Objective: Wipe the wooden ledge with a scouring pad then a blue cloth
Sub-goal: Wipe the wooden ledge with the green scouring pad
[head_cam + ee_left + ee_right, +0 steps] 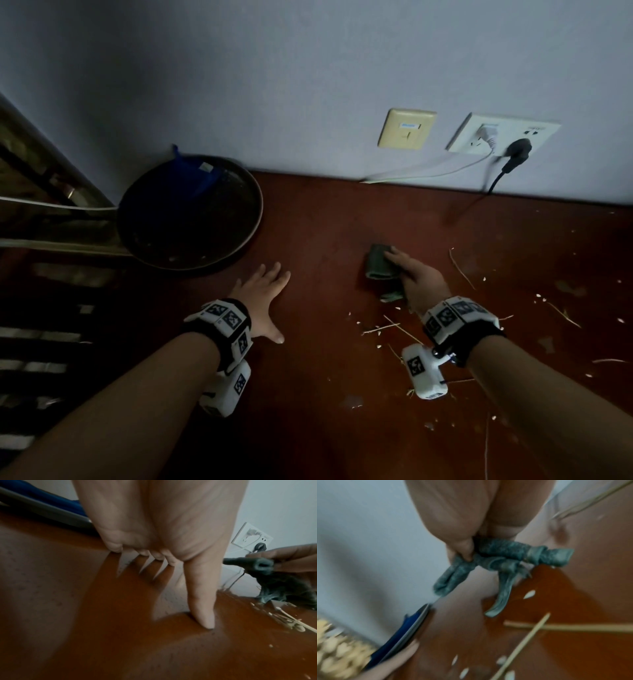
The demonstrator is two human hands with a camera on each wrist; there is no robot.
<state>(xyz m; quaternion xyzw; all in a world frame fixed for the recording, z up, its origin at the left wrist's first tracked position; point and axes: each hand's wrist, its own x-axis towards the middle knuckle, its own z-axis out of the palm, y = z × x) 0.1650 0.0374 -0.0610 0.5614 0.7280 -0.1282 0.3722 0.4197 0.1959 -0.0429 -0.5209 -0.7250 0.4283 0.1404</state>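
Note:
The wooden ledge (325,377) is reddish brown and runs along a pale wall. My left hand (265,291) lies flat on it with fingers spread, left of centre; the left wrist view shows its fingertips (208,622) pressing the wood. My right hand (411,274) grips a crumpled green scouring pad (380,263) over the middle of the ledge. In the right wrist view my thumb (465,550) pinches the pad (505,555), and a frayed end hangs toward the wood. The blue cloth (195,174) lies in a round dark tray (239,240) at the back left.
Straw sticks (462,263) and pale husks (376,329) litter the ledge to the right of and below my right hand. Wall sockets (500,135) hold a black plug (517,152) and a white one, with cables trailing onto the ledge. A dark slatted frame (41,329) stands at the left.

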